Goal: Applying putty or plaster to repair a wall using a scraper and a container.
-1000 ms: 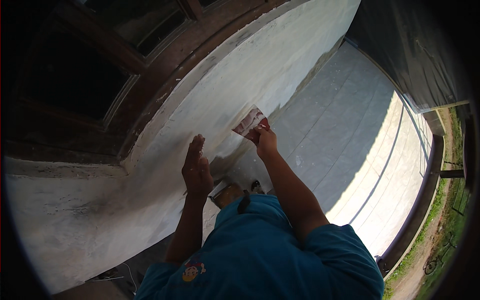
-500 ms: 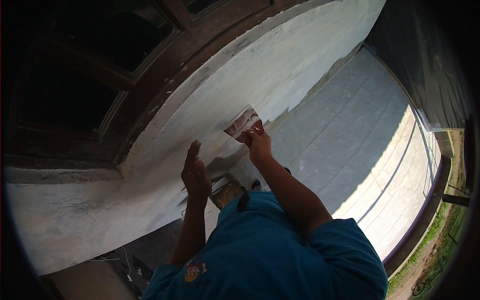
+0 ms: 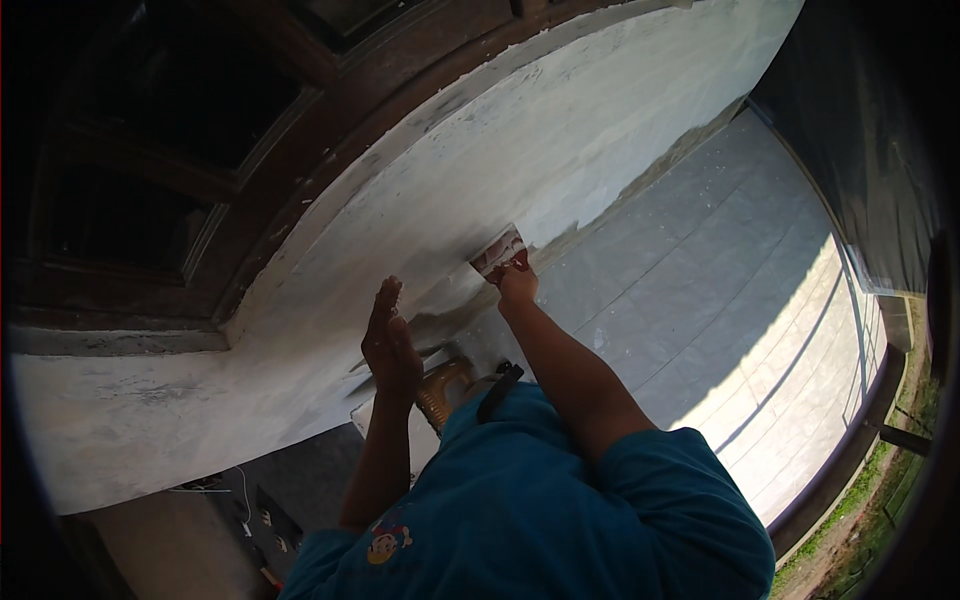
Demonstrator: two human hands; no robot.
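My right hand (image 3: 518, 286) grips a wide putty knife (image 3: 502, 250), its reddish-brown blade smeared with white putty. The blade lies close to the lower part of a patchy whitish wall (image 3: 420, 215); whether it touches cannot be made out. To its left, my left hand (image 3: 393, 345) is held up in front of the wall, fingers stretched out and side by side. White specks of putty cling to its fingers, and I see no tool in it.
A dark wooden window frame (image 3: 255, 215) runs above the wall. Grey floor tiles (image 3: 660, 260) stretch to the right, partly sunlit, as far as a dark raised edge (image 3: 845, 435). Dark sheeting (image 3: 850, 170) hangs at the far right. A yellowish container (image 3: 437, 392) stands by my waist.
My right hand and the putty knife have moved slightly down and nearer the wall's lower part. The left hand stays almost where it was. The view has shifted a little.
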